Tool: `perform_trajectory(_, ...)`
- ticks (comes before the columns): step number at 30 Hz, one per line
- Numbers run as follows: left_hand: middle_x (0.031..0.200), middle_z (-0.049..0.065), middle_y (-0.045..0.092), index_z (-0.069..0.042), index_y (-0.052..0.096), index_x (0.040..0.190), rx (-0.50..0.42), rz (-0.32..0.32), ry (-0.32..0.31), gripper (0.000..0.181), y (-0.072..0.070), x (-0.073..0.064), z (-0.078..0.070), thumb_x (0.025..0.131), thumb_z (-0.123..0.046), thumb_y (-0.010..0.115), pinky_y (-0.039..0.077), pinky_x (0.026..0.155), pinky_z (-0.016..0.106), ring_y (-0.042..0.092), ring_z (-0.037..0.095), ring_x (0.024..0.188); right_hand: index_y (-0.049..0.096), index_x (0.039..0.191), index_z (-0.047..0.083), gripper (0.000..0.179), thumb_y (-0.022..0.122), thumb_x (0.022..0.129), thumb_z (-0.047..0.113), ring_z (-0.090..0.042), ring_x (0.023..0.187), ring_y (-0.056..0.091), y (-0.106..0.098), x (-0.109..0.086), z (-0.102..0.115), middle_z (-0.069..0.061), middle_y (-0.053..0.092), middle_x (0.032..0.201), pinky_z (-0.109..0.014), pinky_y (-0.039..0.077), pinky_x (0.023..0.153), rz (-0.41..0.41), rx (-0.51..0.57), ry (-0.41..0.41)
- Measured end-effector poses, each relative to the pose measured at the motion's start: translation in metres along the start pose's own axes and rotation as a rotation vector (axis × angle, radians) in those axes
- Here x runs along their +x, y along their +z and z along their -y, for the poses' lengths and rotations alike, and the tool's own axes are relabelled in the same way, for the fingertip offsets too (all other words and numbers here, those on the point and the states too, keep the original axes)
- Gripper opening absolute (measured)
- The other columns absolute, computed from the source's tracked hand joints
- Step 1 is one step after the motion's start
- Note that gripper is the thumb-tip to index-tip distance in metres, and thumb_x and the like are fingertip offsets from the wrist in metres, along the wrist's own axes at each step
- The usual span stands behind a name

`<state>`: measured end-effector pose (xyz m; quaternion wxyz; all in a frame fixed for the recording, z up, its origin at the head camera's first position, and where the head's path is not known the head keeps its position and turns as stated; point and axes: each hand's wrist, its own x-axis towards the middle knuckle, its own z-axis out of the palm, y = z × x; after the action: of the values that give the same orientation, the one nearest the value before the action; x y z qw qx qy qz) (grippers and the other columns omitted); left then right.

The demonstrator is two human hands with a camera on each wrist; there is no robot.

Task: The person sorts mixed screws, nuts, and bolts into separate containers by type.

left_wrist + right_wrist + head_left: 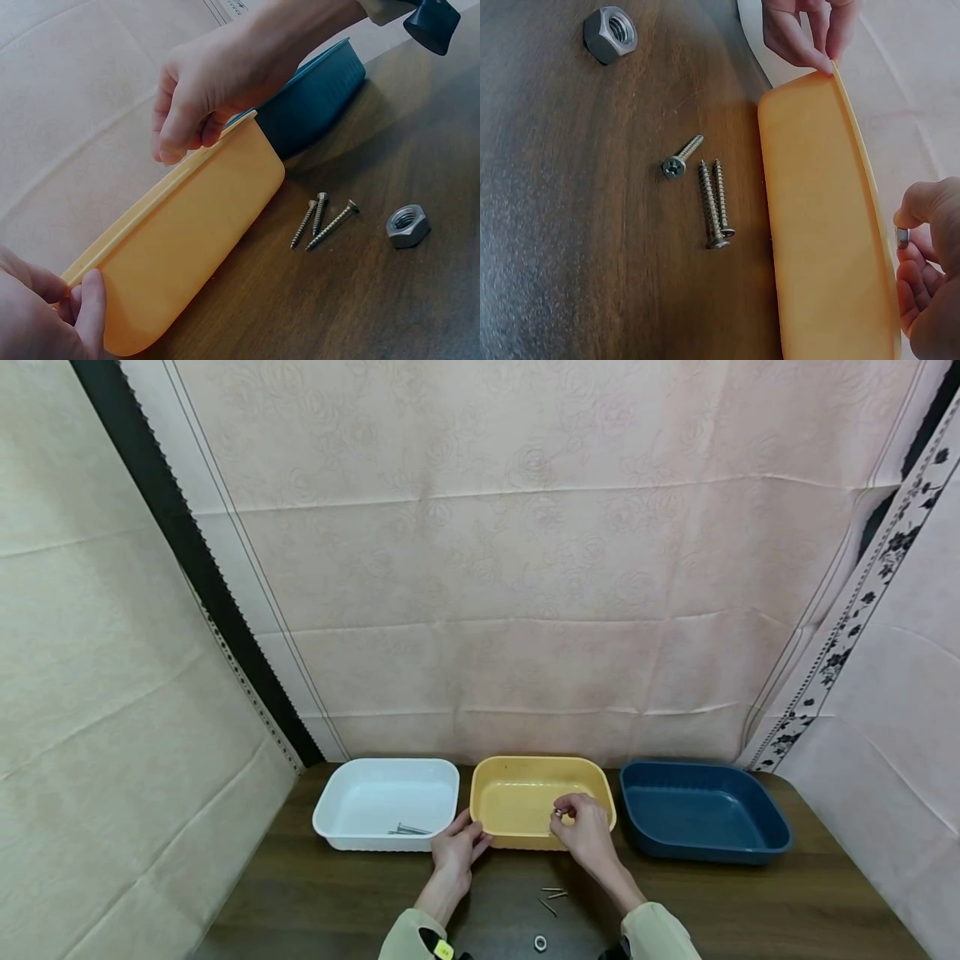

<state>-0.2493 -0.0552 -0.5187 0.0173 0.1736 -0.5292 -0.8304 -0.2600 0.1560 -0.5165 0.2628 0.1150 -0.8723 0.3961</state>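
Observation:
My left hand [455,847] pinches the near left rim of the yellow tray [517,842], thumb and fingers on its edge. Over that tray's right side, my right hand [587,831] holds a small silver piece, apparently a nut [903,238], between thumb and fingers. Fingers hide most of it, and the inside of the tray is out of sight in both wrist views. On the table in front of the tray lie three screws [330,225], two of them side by side in the right wrist view. Closer to me sits a steel hex nut [407,226].
To the left stands a white tray [375,842] with several screws [409,830] in it. A dark blue tray [708,852] stands on the right. Behind the wooden table [330,902] hangs pale cloth [510,568], with more cloth on both sides.

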Motion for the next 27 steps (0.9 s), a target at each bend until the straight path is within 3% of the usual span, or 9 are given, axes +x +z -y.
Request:
perform_trajectory(8, 0.121, 0.030, 0.062, 0.013, 0.051, 0.138, -0.002, 0.003, 0.005, 0.047, 0.0001, -0.0009, -0.0003, 0.091, 0.011, 0.059, 0.061, 0.074, 0.032, 0.070, 0.021, 0.080, 0.071, 0.081, 0.005, 0.013, 0.078, 0.074, -0.003, -0.018, 0.072, 0.056, 0.0023, 0.0013, -0.0005, 0.000, 0.063, 0.076, -0.035, 0.051, 0.067, 0.007, -0.008, 0.012)
perform_trajectory(15, 0.111, 0.027, 0.066, 0.013, 0.051, 0.138, -0.008, 0.003, 0.006, 0.047, -0.0004, -0.0002, 0.0007, 0.091, 0.011, 0.059, 0.061, 0.073, 0.031, 0.069, 0.020, 0.077, 0.070, 0.081, 0.005, 0.012, 0.077, 0.074, -0.002, -0.018, 0.072, 0.055, 0.0040, 0.0014, -0.0014, -0.001, 0.064, 0.076, -0.036, 0.050, 0.067, 0.000, -0.014, 0.010)
perform_trajectory(22, 0.122, 0.031, 0.062, 0.013, 0.052, 0.137, -0.009, -0.003, 0.011, 0.047, 0.0002, -0.0003, 0.0007, 0.091, 0.012, 0.059, 0.061, 0.073, 0.031, 0.070, 0.021, 0.079, 0.071, 0.081, 0.004, 0.012, 0.077, 0.073, -0.003, -0.018, 0.071, 0.055, 0.0048, 0.0022, -0.0014, -0.001, 0.064, 0.076, -0.036, 0.050, 0.066, -0.007, -0.010, 0.000)
perform_trajectory(27, 0.117, 0.030, 0.063, 0.013, 0.052, 0.137, -0.009, -0.005, 0.008, 0.047, 0.0005, -0.0011, -0.0001, 0.091, 0.011, 0.060, 0.061, 0.073, 0.031, 0.069, 0.020, 0.077, 0.071, 0.081, 0.004, 0.012, 0.077, 0.074, -0.004, -0.018, 0.072, 0.056, 0.0058, 0.0026, -0.0013, -0.002, 0.064, 0.077, -0.037, 0.050, 0.067, 0.001, -0.007, 0.003)
